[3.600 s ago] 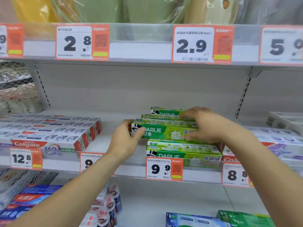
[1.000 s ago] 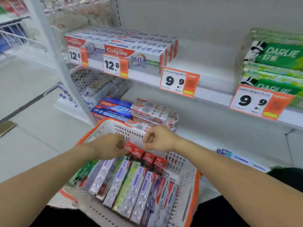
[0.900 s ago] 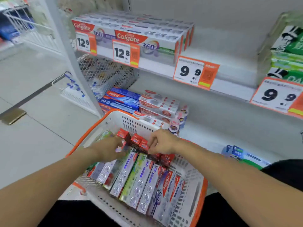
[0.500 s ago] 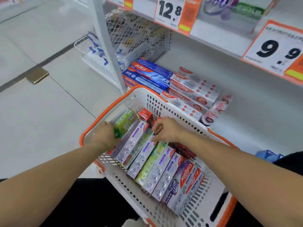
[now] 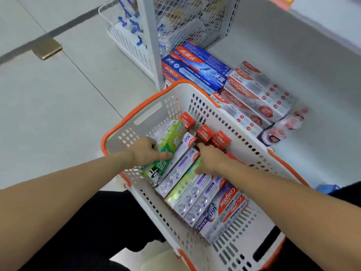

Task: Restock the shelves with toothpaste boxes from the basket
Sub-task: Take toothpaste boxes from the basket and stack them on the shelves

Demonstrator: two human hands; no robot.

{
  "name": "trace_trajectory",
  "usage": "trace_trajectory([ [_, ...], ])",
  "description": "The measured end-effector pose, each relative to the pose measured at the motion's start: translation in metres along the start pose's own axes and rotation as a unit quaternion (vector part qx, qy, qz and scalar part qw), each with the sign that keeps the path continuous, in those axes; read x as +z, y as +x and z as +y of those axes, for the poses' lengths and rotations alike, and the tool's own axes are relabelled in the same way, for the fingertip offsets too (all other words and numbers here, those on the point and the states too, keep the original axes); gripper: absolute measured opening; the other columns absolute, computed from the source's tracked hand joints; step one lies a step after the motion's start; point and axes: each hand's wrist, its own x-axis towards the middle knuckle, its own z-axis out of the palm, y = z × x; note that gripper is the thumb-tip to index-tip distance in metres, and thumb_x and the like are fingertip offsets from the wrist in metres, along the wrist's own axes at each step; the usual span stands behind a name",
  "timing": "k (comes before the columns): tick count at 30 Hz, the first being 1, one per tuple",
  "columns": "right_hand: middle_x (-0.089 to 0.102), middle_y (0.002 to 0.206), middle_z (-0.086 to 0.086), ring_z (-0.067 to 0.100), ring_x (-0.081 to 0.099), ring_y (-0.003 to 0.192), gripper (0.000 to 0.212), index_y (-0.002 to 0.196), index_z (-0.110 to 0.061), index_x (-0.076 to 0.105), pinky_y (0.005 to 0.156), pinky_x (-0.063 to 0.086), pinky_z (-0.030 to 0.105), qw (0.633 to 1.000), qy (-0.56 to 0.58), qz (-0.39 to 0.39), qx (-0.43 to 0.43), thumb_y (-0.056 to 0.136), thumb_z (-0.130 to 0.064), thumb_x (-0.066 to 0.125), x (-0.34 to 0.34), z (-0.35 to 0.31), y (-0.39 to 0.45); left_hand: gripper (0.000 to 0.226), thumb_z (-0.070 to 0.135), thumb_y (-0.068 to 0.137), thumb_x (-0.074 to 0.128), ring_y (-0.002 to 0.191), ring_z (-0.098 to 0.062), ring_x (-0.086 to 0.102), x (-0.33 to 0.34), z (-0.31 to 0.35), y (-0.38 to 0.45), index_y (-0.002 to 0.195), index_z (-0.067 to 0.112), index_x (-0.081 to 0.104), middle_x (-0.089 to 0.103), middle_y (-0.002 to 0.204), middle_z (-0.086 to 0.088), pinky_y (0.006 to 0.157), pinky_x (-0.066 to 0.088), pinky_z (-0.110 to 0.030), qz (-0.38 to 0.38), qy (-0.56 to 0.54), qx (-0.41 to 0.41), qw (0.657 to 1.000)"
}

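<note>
- A white perforated plastic basket with an orange rim (image 5: 125, 122) is seen from above, on the pale tiled floor (image 5: 58, 106) against the bottom shelf; toothpaste boxes are packed inside it.
- A green Darlie toothpaste carton (image 5: 168, 145) is gripped by the left hand (image 5: 145, 152), thumb across its face; the carton lies tilted at the basket's left side.
- The right hand (image 5: 210, 160) is laid on the silver Colgate 360 cartons (image 5: 195, 194), fingers curled down among them; whether one is actually pinched cannot be told.
- Small red box ends (image 5: 213, 136) stand just beyond the right hand.
- On the white bottom shelf (image 5: 293, 55), blue toothpaste cartons (image 5: 197, 63) and red-and-silver Colgate cartons (image 5: 256, 92) are stacked beside the basket; a white wire rack (image 5: 129, 40) stands to the left.
</note>
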Motion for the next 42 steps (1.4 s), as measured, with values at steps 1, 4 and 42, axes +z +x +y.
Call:
trace_trajectory([
  [1, 0.063, 0.118, 0.009, 0.029, 0.062, 0.103, 0.082, 0.137, -0.007, 0.046, 0.086, 0.054, 0.04, 1.0, -0.009, 0.005, -0.004, 0.072, -0.035, 0.087, -0.002, 0.0, 0.0, 0.057, 0.054, 0.079, 0.077, 0.055, -0.018, 0.037, 0.001, 0.0, -0.002, 0.065, 0.014, 0.038, 0.037, 0.06, -0.001, 0.055, 0.029, -0.031, -0.003, -0.01, -0.002, 1.0],
  [4, 0.051, 0.124, 0.009, 0.029, 0.055, 0.114, 0.086, 0.135, -0.009, 0.052, 0.096, 0.049, 0.037, 0.999, -0.046, -0.002, -0.023, 0.063, -0.03, 0.093, -0.009, 0.002, -0.006, 0.057, 0.051, 0.079, 0.078, 0.055, -0.018, 0.038, 0.0, -0.001, -0.005, 0.065, 0.014, 0.038, 0.038, 0.059, -0.001, 0.056, 0.03, -0.03, 0.006, -0.029, -0.007, 1.0],
  [42, 0.062, 0.069, 0.017, 0.023, 0.055, 0.037, 0.03, 0.089, -0.002, 0.065, 0.035, 0.039, 0.02, 0.825, 0.516, 0.229, -0.029, 0.083, -0.032, 0.067, -0.197, -0.005, -0.206, 0.067, 0.027, 0.059, 0.095, 0.088, -0.003, 0.069, -0.081, 0.198, -0.159, 0.113, 0.027, 0.056, 0.073, 0.101, 0.007, 0.079, 0.055, -0.018, 0.028, -0.06, 0.255, 0.965],
])
